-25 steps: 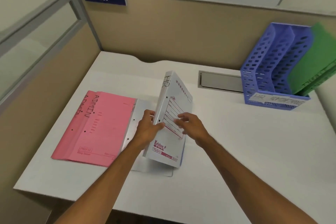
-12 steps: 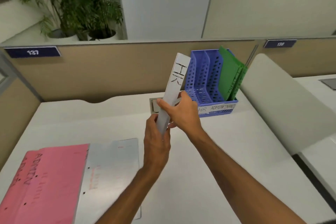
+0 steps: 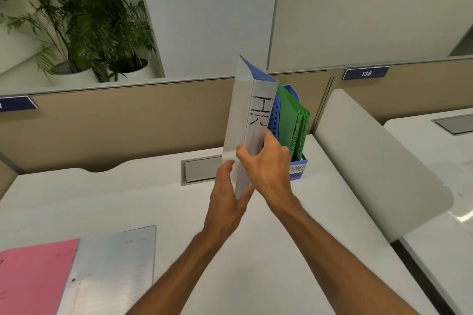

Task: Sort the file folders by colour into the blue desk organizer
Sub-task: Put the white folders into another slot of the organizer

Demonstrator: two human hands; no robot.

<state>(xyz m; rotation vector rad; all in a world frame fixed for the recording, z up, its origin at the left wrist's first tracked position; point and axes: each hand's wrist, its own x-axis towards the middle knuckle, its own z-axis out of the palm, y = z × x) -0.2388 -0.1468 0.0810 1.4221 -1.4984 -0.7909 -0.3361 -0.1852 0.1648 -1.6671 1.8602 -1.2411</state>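
I hold a white folder upright in front of me, spine marked "HR" facing me. My right hand grips its lower spine, and my left hand supports its bottom edge from the left. Right behind it stands the blue desk organizer, mostly hidden by the folder. Green folders stand in the organizer's right slot. On the desk at the lower left lie a second white folder and pink folders.
A beige partition runs along the back of the white desk, with a grey cable hatch in front of it. A rounded white divider panel rises on the right. Potted plants stand behind the partition.
Both hands have lifted the white folder off the pile and carried it up and forward to just in front of the organizer. My view has tilted up and turned right.
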